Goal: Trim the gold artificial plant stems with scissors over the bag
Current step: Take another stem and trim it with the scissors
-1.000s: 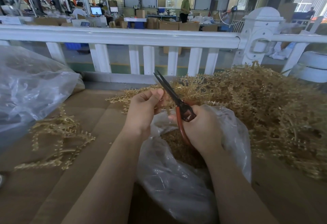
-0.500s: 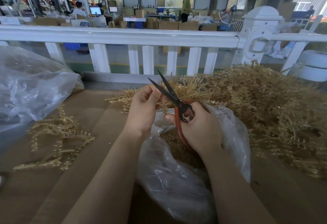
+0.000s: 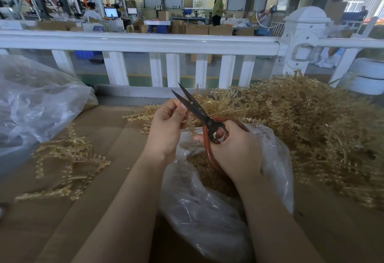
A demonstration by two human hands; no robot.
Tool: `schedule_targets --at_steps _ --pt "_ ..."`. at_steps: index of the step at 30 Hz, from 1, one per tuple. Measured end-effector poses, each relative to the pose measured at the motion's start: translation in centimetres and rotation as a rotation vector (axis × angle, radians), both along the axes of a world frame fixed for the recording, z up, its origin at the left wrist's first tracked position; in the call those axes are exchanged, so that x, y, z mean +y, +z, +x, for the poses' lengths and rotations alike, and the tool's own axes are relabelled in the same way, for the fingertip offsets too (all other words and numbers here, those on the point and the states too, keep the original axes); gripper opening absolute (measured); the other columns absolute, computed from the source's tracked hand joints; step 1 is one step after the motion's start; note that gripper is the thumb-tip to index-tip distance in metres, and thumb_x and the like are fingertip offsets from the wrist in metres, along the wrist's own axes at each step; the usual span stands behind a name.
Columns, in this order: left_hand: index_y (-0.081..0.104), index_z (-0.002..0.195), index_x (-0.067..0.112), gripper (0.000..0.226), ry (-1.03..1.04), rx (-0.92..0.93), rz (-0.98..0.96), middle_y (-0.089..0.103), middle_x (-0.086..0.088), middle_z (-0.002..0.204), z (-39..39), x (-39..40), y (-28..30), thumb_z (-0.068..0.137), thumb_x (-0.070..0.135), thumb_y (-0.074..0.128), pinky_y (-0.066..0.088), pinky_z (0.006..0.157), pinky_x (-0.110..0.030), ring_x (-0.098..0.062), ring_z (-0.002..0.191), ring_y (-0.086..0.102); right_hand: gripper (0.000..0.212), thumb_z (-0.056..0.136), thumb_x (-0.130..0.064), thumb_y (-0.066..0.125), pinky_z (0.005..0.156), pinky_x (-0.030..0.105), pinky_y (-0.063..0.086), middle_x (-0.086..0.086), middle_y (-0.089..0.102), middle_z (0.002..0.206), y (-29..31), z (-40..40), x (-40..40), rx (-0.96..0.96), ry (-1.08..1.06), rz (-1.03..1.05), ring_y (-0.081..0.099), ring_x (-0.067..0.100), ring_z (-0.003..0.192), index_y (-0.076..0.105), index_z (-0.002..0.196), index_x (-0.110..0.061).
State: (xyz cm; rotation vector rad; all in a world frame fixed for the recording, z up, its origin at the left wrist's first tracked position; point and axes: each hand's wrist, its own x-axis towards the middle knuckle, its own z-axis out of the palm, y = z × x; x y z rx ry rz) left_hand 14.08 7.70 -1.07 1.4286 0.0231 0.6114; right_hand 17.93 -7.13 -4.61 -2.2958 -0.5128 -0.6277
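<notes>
fingers (image 3: 225, 130) of the right hand (image 3: 236, 152) curled through and around the red-brown handle loops of the scissors (image 3: 204, 117), thumb inside the upper loop; grip firm. blades dark, parted in a narrow v, tips pointing up and away toward the white railing (image 3: 137, 42). left hand (image 3: 166, 129) just beside the blades, thumb and forefinger pinched together on a gold stem (image 3: 192, 122), most of which is hidden behind the hand; a short beaded length shows below the fingertips, close under the lower blade. cannot tell whether the blade touches the stem. both hands held over the open mouth of a clear plastic bag (image 3: 207, 210), which lies on the brown cardboard surface (image 3: 41, 221) between the forearms; gold cuttings (image 3: 205, 171) visible inside it, beneath the scissor handles. to the right and behind the bag, a large heap of gold artificial stems (image 3: 311, 129), reaching to the railing post. to the left, a small loose scatter of gold sprigs (image 3: 66, 165) on the cardboard, well apart from the hands. far left, a second, larger clear bag (image 3: 35, 104), crumpled. beyond the railing, a workshop floor with cardboard boxes (image 3: 207, 29) and a standing person in a green top (image 3: 218, 8).
</notes>
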Motion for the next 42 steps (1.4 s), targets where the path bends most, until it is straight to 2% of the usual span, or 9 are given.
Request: schedule_targets --at_steps 7,12,17,22,25,29,33,35,42 --pt "0.060 0.095 0.000 0.021 0.003 0.005 -0.002 0.051 -0.003 0.072 -0.1 -0.1 0.1 0.104 0.015 0.047 0.037 0.072 -0.030 -0.012 0.065 0.044 0.054 0.075 -0.076 0.068 0.057 0.031 0.053 -0.013 0.058 0.065 0.1 0.0 -0.1 0.012 0.002 0.009 0.056 0.005 0.062 0.061 0.075 -0.023" --pt "0.060 0.088 0.006 0.023 0.014 0.031 -0.048 0.051 0.003 0.066 0.0 0.1 0.0 0.104 0.015 0.047 0.035 0.059 -0.023 -0.008 0.058 0.040 0.051 0.070 -0.076 0.069 0.051 0.010 0.039 -0.017 0.058 0.063 0.0 -0.1 0.1 0.030 0.076 0.094 0.055 -0.002 0.060 0.061 0.071 -0.026" --pt "0.060 0.084 0.009 0.023 0.021 0.053 -0.132 0.058 -0.003 0.074 0.3 0.1 -0.2 0.103 0.014 0.049 0.041 0.058 -0.022 -0.011 0.059 0.045 0.043 0.072 -0.064 0.077 0.051 0.017 0.045 -0.013 0.065 0.062 0.3 -0.1 0.1 0.214 0.257 0.309 0.062 0.004 0.060 0.070 0.072 -0.022" --pt "0.057 0.084 0.009 0.023 0.052 0.035 -0.073 0.056 -0.002 0.075 0.6 -0.1 -0.5 0.104 0.013 0.047 0.045 0.062 -0.023 -0.010 0.059 0.048 0.021 0.077 -0.042 0.085 0.055 0.006 0.043 -0.022 0.067 0.065 0.6 0.0 0.3 0.395 0.379 0.378 0.064 -0.004 0.063 0.070 0.077 -0.027" --pt "0.056 0.090 0.009 0.019 0.050 0.047 -0.033 0.056 -0.001 0.075 0.6 -0.1 -0.7 0.105 0.015 0.047 0.048 0.069 -0.029 -0.012 0.064 0.051 0.016 0.079 -0.030 0.086 0.059 0.010 0.050 -0.014 0.073 0.075 0.6 0.3 0.4 0.449 0.382 0.442 0.069 0.000 0.068 0.072 0.083 -0.022" --pt "0.055 0.091 0.012 0.017 0.035 0.056 -0.022 0.059 0.003 0.074 0.6 0.3 -0.7 0.105 0.013 0.045 0.049 0.064 -0.025 -0.010 0.064 0.054 0.013 0.082 -0.022 0.083 0.062 0.020 0.056 -0.001 0.075 0.079 0.8 0.5 0.3 0.495 0.359 0.552 0.072 0.010 0.071 0.072 0.087 -0.018" --pt "0.054 0.098 0.017 0.016 0.041 0.042 0.019 0.055 -0.001 0.084 0.6 0.5 -0.7 0.104 0.006 0.044 0.049 0.061 -0.018 -0.005 0.064 0.055 0.022 0.081 -0.035 0.083 0.082 0.050 0.059 0.000 0.073 0.077 1.0 0.3 -0.1 0.471 0.409 0.652 0.072 0.025 0.078 0.069 0.080 -0.017" --pt "0.058 0.100 0.015 0.017 0.045 0.057 0.087 0.055 -0.001 0.083 0.5 0.4 -0.7 0.104 0.007 0.044 0.050 0.064 -0.019 -0.006 0.065 0.055 0.030 0.076 -0.037 0.086 0.081 0.048 0.056 -0.004 0.066 0.070 1.0 0.3 -0.1 0.456 0.421 0.639 0.067 0.019 0.072 0.066 0.077 -0.015" --pt "0.066 0.095 0.020 0.022 -0.023 0.220 0.278 0.065 0.005 0.081 -0.2 1.2 -0.1 0.100 0.006 0.050 0.049 0.069 -0.024 -0.006 0.071 0.061 0.023 0.085 -0.007 0.079 0.070 0.029 0.057 -0.010 0.062 0.069 0.4 0.9 -0.1 0.443 0.441 0.783 0.062 0.010 0.069 0.062 0.080 -0.021"
